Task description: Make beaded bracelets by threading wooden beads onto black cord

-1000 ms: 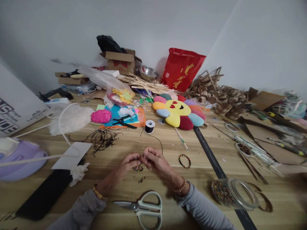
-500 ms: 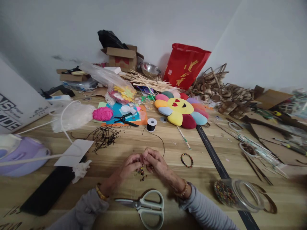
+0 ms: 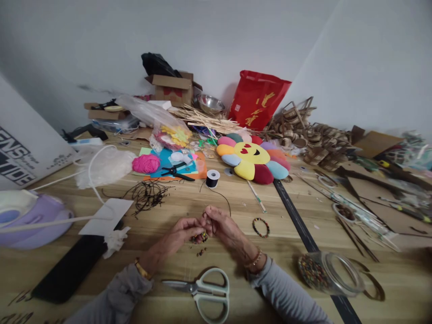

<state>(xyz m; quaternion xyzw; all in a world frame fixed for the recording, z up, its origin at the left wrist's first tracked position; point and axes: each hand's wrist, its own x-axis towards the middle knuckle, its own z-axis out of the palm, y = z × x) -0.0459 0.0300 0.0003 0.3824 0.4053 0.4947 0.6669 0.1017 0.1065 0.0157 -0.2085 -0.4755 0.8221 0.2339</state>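
Observation:
My left hand (image 3: pixel 185 232) is closed, with a small string of coloured beads (image 3: pixel 201 236) at its fingertips. Touching it from the right, my right hand (image 3: pixel 218 221) pinches the black cord (image 3: pixel 222 196), which runs back to a white-rimmed spool (image 3: pixel 212 178). A few loose beads (image 3: pixel 201 252) lie on the table just below the hands. Scissors (image 3: pixel 209 288) with pale handles rest nearer to me, blades pointing left. A finished-looking bead bracelet (image 3: pixel 261 227) lies to the right of my right hand.
A clear jar of beads (image 3: pixel 315 272) lies on its side at the right. Tangled black cords (image 3: pixel 148 195), pliers (image 3: pixel 175 171) and pink yarn (image 3: pixel 146 164) lie at the left. Behind are a flower cushion (image 3: pixel 251 155) and a red bag (image 3: pixel 258 99). A black phone-like slab (image 3: pixel 69 270) is at the left.
The view has shifted slightly. The beads at my left fingertips now show higher and closer to the fingers, while a few loose beads remain on the table below.

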